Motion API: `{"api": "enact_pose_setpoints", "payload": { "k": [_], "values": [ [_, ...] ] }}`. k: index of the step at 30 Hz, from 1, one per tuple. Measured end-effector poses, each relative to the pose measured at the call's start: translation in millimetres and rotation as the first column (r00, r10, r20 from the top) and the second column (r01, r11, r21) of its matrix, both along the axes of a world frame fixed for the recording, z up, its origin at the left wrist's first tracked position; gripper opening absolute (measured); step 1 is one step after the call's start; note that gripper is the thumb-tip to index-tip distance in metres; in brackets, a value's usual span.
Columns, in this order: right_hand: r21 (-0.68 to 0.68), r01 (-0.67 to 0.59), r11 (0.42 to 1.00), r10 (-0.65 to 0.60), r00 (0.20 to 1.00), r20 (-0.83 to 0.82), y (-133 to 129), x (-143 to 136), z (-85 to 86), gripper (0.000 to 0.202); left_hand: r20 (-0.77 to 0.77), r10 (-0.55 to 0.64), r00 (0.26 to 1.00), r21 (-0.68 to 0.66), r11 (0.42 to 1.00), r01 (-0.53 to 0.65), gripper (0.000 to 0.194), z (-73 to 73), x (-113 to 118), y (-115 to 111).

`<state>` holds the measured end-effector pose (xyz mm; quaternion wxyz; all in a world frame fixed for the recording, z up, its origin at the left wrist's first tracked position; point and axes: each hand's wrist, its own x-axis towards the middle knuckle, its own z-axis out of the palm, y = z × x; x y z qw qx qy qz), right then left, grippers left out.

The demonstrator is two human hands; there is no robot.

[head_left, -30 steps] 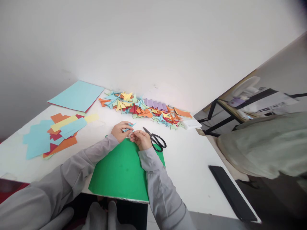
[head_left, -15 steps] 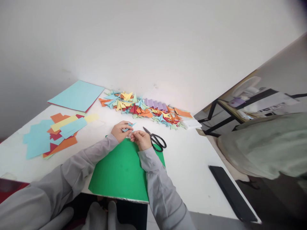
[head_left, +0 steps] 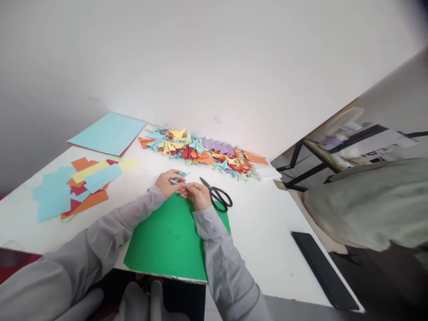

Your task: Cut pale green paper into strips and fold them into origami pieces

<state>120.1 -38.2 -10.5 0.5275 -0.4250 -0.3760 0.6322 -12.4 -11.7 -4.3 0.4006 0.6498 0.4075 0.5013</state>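
A small light-blue origami figure [head_left: 182,174] with a thin pointed tip is pinched in my left hand [head_left: 167,183], above the far edge of the green sheet [head_left: 167,236]. Close against it from the right, the fingertips of my right hand [head_left: 198,195] are closed on the figure's near side; the exact spot they grip is hidden. Black-handled scissors [head_left: 219,196] lie just right of my right hand, their handles partly over the green sheet.
Behind my hands spreads a heap of colourful origami figures [head_left: 197,151]. Loose paper pieces [head_left: 55,196] lie at left, near a stack of large blue sheets [head_left: 109,133]. A black flat object [head_left: 323,269] lies along the right edge. A person in pale green clothing [head_left: 368,200] is beyond the table.
My right fingertips have shifted slightly left, closer to my left hand. The blue figure stays held in nearly the same place.
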Motion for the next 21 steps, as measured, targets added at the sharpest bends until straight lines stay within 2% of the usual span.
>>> {"api": "enact_pose_setpoints", "payload": {
  "k": [15, 21],
  "values": [
    [-0.003, 0.005, 1.000, -0.005, 0.999, 0.036, 0.3, -0.8, -1.4, 0.016, -0.028, 0.020, 0.999, 0.002, 1.000, -0.020, 0.012, 1.5, -0.7, -0.1],
    [0.018, 0.059, 0.998, -0.060, 0.993, 0.099, -1.8, 1.1, 4.0, 0.014, 0.014, 0.017, 1.000, -0.040, 0.999, -0.017, 0.011, 2.6, -0.9, -0.6]
  ]
}}
